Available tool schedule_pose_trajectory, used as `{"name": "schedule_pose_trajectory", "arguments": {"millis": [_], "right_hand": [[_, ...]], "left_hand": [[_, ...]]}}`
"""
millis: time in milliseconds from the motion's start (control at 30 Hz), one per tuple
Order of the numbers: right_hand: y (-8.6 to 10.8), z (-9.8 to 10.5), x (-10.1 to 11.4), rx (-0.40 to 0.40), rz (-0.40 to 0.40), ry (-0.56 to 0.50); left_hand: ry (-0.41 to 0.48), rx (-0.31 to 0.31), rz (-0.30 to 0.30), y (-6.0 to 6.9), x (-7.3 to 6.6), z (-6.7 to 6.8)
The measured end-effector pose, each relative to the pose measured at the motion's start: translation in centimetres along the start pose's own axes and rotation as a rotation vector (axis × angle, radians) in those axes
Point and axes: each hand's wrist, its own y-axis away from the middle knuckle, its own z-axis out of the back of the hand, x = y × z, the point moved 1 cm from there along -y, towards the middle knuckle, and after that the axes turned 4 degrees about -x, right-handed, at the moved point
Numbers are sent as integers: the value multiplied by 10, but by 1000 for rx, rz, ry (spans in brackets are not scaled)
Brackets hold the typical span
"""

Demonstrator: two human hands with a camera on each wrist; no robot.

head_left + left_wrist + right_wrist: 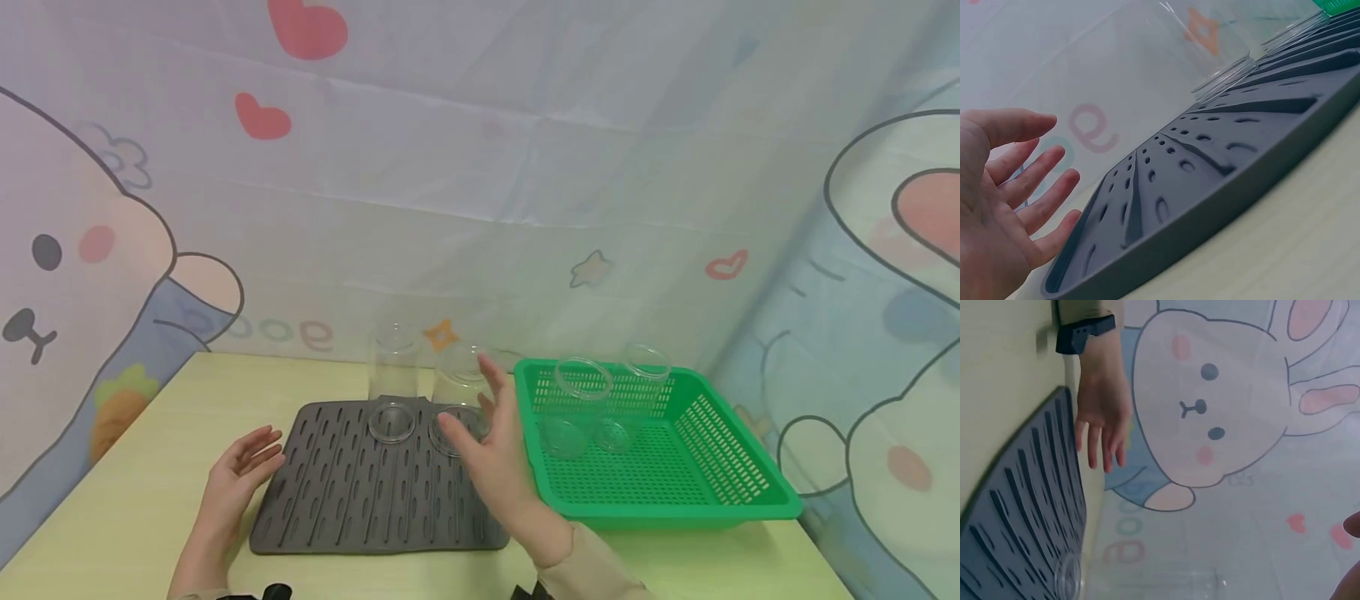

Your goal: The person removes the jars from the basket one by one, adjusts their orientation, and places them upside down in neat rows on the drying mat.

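Note:
Two clear glasses stand on a dark grey drying mat (337, 492): a left glass (392, 422) and a right glass (450, 375), both near the mat's back edge. My right hand (498, 458) is at the right glass, thumb and fingers spread apart; whether it touches the glass I cannot tell. In the right wrist view only part of that hand shows at the edge. My left hand (232, 483) hovers by the mat's left edge, fingers loosely extended and holding nothing, as the left wrist view also shows.
A green plastic basket (667, 510) stands right of the mat on the pale yellow table (172, 417). Inside it are two more clear glasses, a nearer glass (562, 439) and a farther glass (612, 436). A printed curtain (450, 167) hangs behind the table.

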Motion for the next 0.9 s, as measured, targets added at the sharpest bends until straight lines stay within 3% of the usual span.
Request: {"name": "schedule_pose_trajectory", "arguments": {"millis": [167,300,567,767,900], "right_hand": [[-26,38,7,-106,18,27],[-44,72,3,-205,-32,14],[-68,127,-15,-343,-130,56],[-78,156,-26,-405,-199,104],[-83,175,-36,-395,-229,162]], "left_hand": [[-25,-1,36,-1,1,-1],[-30,-4,66,-2,0,-1],[-26,-4,64,-1,-2,-3],[-38,-8,60,-2,0,-2],[-33,-4,50,-2,1,-1]]}}
